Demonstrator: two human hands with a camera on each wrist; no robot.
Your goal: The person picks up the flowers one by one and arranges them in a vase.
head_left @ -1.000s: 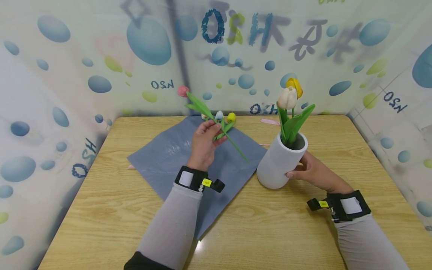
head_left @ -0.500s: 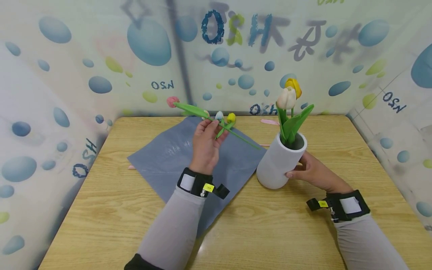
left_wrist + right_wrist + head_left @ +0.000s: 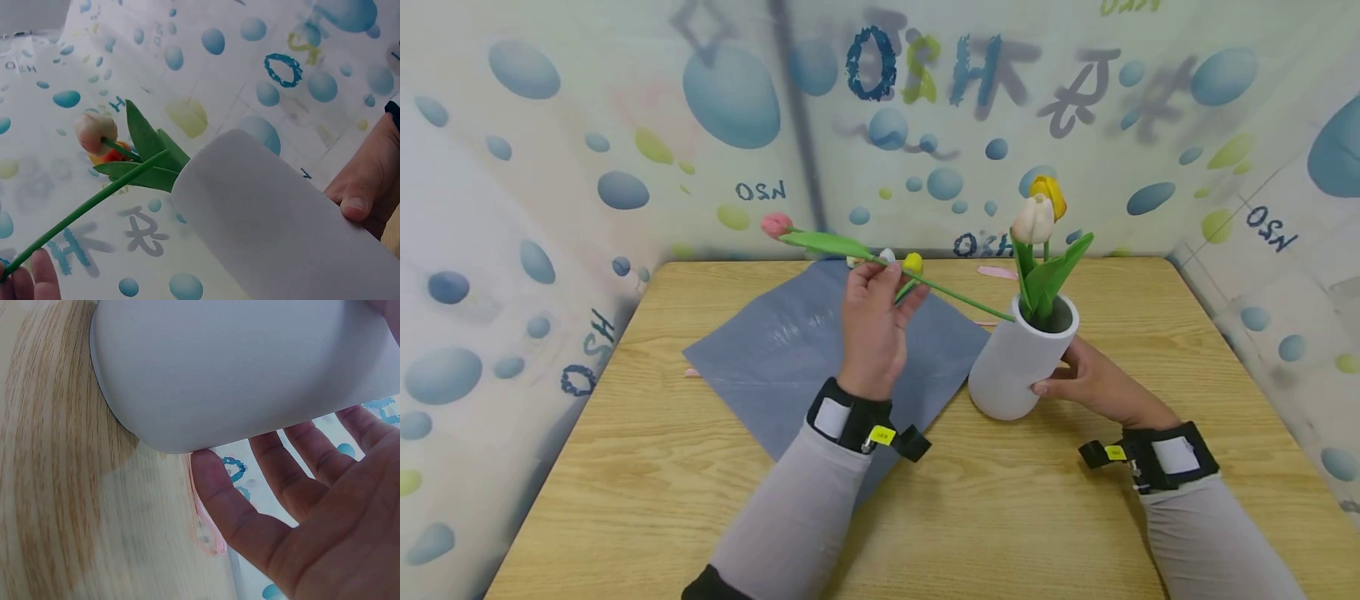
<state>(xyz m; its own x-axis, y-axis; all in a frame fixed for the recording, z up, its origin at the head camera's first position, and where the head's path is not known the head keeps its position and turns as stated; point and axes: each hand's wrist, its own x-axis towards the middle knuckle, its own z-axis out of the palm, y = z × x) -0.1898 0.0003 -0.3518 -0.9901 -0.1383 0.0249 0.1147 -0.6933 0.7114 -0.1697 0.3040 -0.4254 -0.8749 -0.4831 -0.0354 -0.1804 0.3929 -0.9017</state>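
Note:
My left hand [image 3: 874, 337] pinches the green stem of a pink tulip [image 3: 777, 224], with the bloom pointing left and the stem sloping down to the right. The stem's free end lies at the left of the vase's mouth in the head view; whether it touches the rim I cannot tell. My right hand [image 3: 1108, 385] grips the white vase [image 3: 1015, 375] low on its right side, thumb in front and fingers behind. The vase appears to lean right. A white tulip [image 3: 1033, 219] and an orange-yellow tulip [image 3: 1049, 197] stand in it with green leaves [image 3: 142, 134].
A grey-blue sheet [image 3: 760, 350] lies on the wooden table [image 3: 625, 467]. At its far corner, partly behind my left hand, are a yellow tulip [image 3: 913, 264] and a pale bloom [image 3: 887, 255]. A pink strip [image 3: 997, 272] lies near the patterned back wall [image 3: 737, 167].
My left hand has moved right, and the pink tulip has turned flatter, its bloom going left and down, its stem end reaching the vase's mouth. The right hand and vase stay nearly in place.

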